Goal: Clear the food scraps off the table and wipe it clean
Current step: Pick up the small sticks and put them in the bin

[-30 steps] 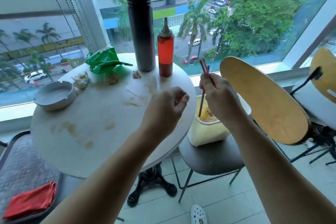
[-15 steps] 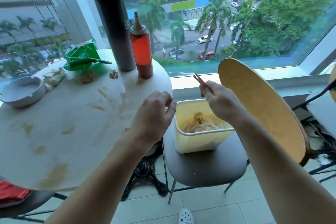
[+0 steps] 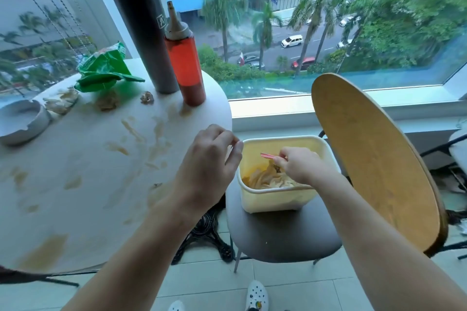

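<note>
While over the tub (image 3: pixel 278 199), right hand (image 3: pixel 299 166) gripping chopsticks (image 3: pixel 267 156); left hand (image 3: pixel 209 169) loosely curled, empty.

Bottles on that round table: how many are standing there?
2. The tall dark bottle stands at the table's far edge by the window; the red squeeze bottle stands just right of it. None seems hidden.

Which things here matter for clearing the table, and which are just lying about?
Job: scraps, stains, table, tub, chopsticks, right hand, left hand.
Lying about: flask, sauce bottle, ashtray, chair.
</note>
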Tool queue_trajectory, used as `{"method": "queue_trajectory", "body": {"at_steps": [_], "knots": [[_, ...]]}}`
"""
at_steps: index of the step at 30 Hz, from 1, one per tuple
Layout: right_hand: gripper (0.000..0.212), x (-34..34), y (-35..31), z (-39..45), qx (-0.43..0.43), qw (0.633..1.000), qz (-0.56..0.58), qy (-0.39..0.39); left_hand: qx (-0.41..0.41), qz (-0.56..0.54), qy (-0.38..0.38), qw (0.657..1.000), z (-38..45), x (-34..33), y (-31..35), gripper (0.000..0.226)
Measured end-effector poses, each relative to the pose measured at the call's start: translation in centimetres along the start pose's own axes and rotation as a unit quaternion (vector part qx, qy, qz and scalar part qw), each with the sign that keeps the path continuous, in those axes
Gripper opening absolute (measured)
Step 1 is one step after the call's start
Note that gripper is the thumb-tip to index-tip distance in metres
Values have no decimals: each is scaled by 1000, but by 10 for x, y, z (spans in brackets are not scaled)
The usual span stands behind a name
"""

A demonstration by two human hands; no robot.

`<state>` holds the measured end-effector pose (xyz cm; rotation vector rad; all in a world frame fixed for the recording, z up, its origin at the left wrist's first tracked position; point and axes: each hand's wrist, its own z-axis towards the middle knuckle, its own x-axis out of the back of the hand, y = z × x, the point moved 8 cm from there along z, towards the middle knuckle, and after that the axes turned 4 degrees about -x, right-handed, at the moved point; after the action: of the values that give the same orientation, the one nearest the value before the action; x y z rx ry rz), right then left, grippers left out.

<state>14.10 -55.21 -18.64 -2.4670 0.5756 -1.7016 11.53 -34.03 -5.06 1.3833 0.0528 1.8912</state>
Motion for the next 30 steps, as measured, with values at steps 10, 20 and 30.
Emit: {"method": "queue_trajectory", "body": {"at_steps": [10,20,30], "knots": [[34,-16,2,1,-8,998,32,-44,1,6,-2,1000,-1,-1,0,14],[28,42,-31,-28,46,994,65,78,6,-1,12,1000,-1,10,-2,13],[34,117,-143,-104,188,944,143,231,31,-14,39,999,-18,57,-28,12]]}}
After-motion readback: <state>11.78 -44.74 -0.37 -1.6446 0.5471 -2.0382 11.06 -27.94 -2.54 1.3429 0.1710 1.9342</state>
